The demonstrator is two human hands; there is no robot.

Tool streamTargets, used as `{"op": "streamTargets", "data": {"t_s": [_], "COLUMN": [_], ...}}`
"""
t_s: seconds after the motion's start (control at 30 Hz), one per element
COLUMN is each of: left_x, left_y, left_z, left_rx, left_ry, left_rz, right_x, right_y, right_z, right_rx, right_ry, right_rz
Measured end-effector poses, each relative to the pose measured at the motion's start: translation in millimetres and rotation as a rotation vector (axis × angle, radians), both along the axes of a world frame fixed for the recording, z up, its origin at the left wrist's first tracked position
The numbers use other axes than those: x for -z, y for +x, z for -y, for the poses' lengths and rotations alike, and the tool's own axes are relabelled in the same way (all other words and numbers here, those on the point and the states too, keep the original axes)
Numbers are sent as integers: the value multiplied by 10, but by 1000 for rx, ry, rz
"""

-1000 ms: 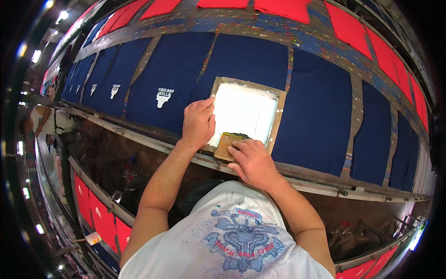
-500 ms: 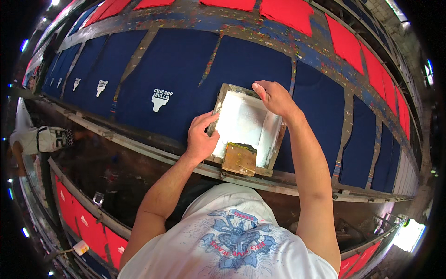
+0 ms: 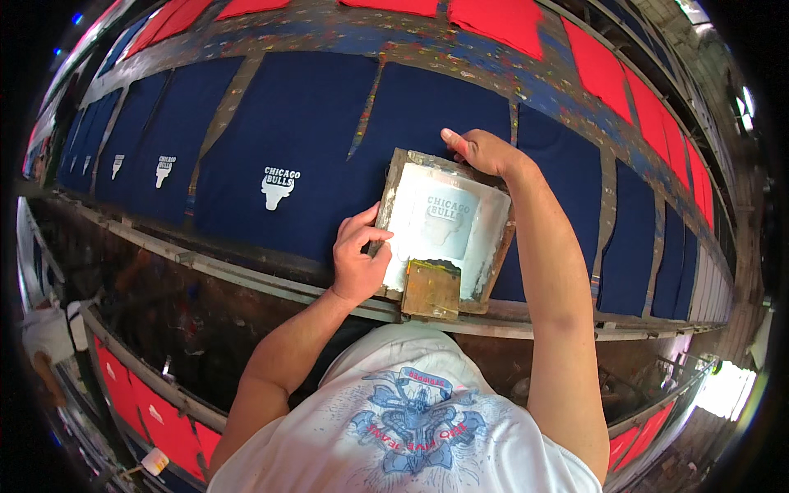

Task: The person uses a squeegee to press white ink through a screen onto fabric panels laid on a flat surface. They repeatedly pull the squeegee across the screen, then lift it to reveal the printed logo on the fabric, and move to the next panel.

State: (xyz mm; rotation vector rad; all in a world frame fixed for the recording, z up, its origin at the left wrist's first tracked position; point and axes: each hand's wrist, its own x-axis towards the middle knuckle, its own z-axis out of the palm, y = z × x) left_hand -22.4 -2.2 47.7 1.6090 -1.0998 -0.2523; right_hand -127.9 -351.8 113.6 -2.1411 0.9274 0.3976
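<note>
A small wooden screen-printing frame is over a navy fabric panel in front of me. White ink coats its mesh, and a bull-head design with lettering shows through. Inside, a wooden squeegee with a dark upper edge leans on the near side. My left hand grips the frame's left side, thumb and forefinger close together. At the far right corner, my right hand holds the frame, its thumb raised and the other fingers partly hidden. To the left, another navy panel carries a white bull-head print.
More navy panels lie along the table on both sides. Red panels line its far side. A metal rail runs along the near edge. Behind me, another table holds red panels. A person's white clothing shows at far left.
The design in the mesh has become clearer, and the frame looks slightly tilted. My right hand has shifted at the far corner, its thumb now lifted. The whole view has shifted a little.
</note>
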Motion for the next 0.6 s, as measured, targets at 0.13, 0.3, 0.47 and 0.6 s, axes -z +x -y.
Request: {"op": "streamTargets", "data": {"t_s": [0.13, 0.3, 0.47, 0.6], "left_x": [-25, 88, 140, -34], "left_y": [-15, -4, 78, 49], "left_z": [-28, -15, 28, 110], "left_rx": [4, -6, 49, 24], "left_ry": [-91, -88, -121, -80], "left_rz": [-11, -174, -429, -479], "right_x": [18, -282, -445, -233], "right_y": [34, -276, -1293, -1979], "right_z": [116, -50, -884, -1787], "right_rx": [13, 84, 332, 381], "right_ry": [83, -78, -588, -686], "right_rz": [-39, 248, 836, 826]}}
